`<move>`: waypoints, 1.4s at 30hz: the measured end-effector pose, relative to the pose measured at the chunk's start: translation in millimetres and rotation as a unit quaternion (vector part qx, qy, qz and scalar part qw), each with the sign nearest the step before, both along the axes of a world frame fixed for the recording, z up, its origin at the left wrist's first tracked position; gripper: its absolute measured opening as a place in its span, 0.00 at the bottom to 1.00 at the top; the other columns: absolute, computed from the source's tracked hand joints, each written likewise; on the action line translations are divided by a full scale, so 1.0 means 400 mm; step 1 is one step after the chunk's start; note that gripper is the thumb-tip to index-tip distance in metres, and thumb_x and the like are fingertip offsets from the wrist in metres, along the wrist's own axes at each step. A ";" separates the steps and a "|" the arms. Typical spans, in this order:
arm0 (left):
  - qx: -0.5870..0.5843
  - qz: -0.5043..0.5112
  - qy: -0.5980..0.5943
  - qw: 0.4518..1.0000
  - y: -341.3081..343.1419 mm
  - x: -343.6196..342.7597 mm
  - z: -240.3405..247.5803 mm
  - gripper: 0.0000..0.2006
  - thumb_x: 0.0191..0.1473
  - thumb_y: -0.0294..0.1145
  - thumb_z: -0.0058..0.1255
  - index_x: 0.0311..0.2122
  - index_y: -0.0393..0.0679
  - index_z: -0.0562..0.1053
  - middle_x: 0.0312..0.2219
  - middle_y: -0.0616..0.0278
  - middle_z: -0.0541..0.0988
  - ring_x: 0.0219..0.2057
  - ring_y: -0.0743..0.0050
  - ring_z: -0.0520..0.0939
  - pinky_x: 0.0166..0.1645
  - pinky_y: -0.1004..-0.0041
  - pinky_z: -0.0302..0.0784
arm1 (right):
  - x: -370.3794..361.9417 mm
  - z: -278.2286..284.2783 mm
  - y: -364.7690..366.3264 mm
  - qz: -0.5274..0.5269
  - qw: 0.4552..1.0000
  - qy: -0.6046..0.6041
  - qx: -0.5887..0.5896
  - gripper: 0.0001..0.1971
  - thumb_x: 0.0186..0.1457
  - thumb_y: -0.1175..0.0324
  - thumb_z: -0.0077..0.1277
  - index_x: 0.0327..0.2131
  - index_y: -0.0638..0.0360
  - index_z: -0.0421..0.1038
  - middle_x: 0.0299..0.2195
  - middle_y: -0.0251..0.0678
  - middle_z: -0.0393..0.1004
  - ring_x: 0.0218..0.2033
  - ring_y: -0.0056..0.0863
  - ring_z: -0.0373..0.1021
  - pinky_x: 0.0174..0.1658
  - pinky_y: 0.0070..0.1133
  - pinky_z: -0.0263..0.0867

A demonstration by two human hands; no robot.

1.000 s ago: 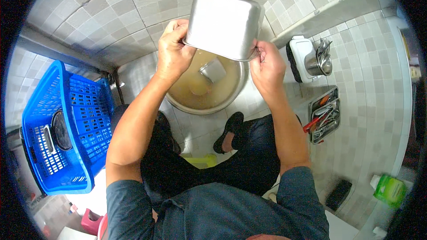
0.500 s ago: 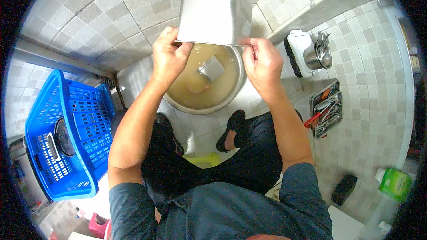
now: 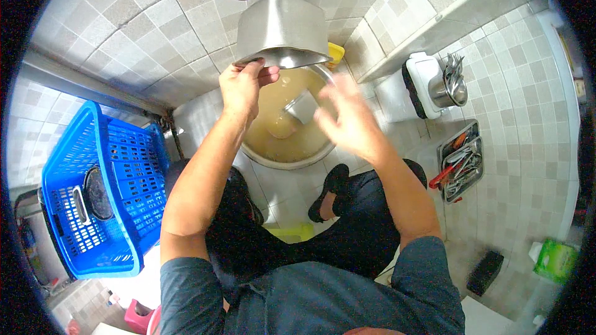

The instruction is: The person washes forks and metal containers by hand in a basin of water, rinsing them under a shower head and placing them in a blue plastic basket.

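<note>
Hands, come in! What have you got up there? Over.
Left hand grips steel tub by its rim. Right hand open, off it, above murky basin.

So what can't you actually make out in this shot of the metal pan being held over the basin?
Head view only:
- Right hand: motion-blurred, so its fingers and grip cannot be read.
- Pan: only the outside shows; its inside faces away.
- Basin: the murky water hides the bottom, and the pan covers the far rim.
- Utensils in the tray: too small to tell apart.
- Left hand: fingertips hidden under the pan rim.
</note>
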State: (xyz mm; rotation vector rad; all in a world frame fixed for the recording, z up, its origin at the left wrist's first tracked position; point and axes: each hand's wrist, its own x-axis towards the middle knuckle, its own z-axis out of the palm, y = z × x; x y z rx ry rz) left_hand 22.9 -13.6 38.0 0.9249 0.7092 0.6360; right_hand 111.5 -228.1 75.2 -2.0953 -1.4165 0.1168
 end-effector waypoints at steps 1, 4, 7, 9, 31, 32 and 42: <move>-0.004 0.003 -0.009 1.000 0.005 -0.004 0.000 0.06 0.55 0.20 0.45 0.37 0.28 0.72 0.27 0.46 0.80 0.26 0.63 0.84 0.34 0.69 0.84 | -0.016 -0.013 -0.005 0.047 0.991 0.073 -0.102 0.18 0.53 0.64 0.55 0.43 0.67 0.68 0.50 0.54 0.66 0.53 0.54 0.63 0.55 0.37 0.62; -0.018 -0.001 -0.031 0.999 0.004 0.003 -0.006 0.07 0.55 0.20 0.45 0.38 0.28 0.73 0.27 0.47 0.80 0.27 0.63 0.84 0.34 0.70 0.84 | -0.055 -0.067 -0.028 0.049 0.993 0.014 -0.102 0.22 0.56 0.62 0.52 0.49 0.68 0.68 0.51 0.55 0.68 0.53 0.50 0.65 0.57 0.34 0.61; -0.005 0.010 -0.021 1.000 -0.001 -0.004 -0.001 0.08 0.56 0.20 0.45 0.38 0.29 0.74 0.28 0.48 0.81 0.27 0.64 0.83 0.35 0.71 0.83 | -0.065 -0.015 0.014 0.008 0.977 0.212 -0.002 0.19 0.60 0.62 0.49 0.51 0.64 0.67 0.49 0.49 0.72 0.44 0.45 0.73 0.46 0.31 0.70; 0.024 0.005 -0.013 1.000 -0.022 0.001 0.010 0.08 0.56 0.21 0.45 0.38 0.30 0.75 0.29 0.50 0.81 0.27 0.66 0.83 0.36 0.71 0.82 | -0.057 -0.012 0.020 0.025 0.878 0.470 0.086 0.18 0.62 0.62 0.47 0.51 0.61 0.67 0.50 0.45 0.72 0.39 0.38 0.74 0.38 0.28 0.70; 0.590 -0.123 0.233 0.764 0.029 -0.056 -0.042 0.22 0.44 0.28 0.56 0.48 0.37 0.74 0.49 0.42 0.72 0.52 0.44 0.72 0.59 0.61 0.68 | 0.041 0.001 -0.051 0.000 0.588 0.730 0.348 0.07 0.65 0.62 0.43 0.38 0.53 0.66 0.30 0.32 0.73 0.22 0.25 0.66 0.23 0.22 0.58; 0.592 -0.125 0.241 0.758 0.044 -0.057 -0.041 0.22 0.44 0.29 0.57 0.48 0.36 0.74 0.49 0.41 0.72 0.53 0.43 0.71 0.59 0.61 0.67 | 0.055 0.000 -0.067 0.005 0.594 0.724 0.351 0.07 0.65 0.62 0.43 0.39 0.53 0.66 0.31 0.32 0.73 0.22 0.25 0.66 0.23 0.23 0.58; 0.610 -0.087 0.259 0.744 0.115 -0.082 -0.037 0.18 0.49 0.36 0.59 0.44 0.37 0.76 0.45 0.45 0.77 0.49 0.49 0.76 0.55 0.62 0.68 | 0.128 -0.143 -0.126 -0.103 0.586 0.757 0.271 0.12 0.66 0.60 0.39 0.45 0.56 0.62 0.39 0.44 0.75 0.35 0.40 0.77 0.30 0.29 0.68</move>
